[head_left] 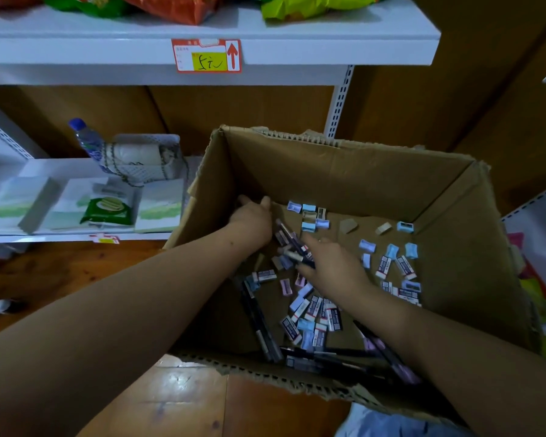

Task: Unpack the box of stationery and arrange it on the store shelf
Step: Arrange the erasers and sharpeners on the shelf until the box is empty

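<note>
Both hands are down inside the big brown cardboard box [344,171], where dark pens and small white, blue and pink erasers and sharpeners [312,310] lie loose on the bottom. The right hand [331,266] has its fingers curled round a small bunch of dark pens [292,247] at about 10 o'clock from it, while the left hand [252,216] reaches toward the box's far-left corner, and I cannot tell if it holds anything. I think it is best to line the pens up the same way, hold them tight so none slip, then lift them to the white metal shelf [76,237] at 9 o'clock from the box.
</note>
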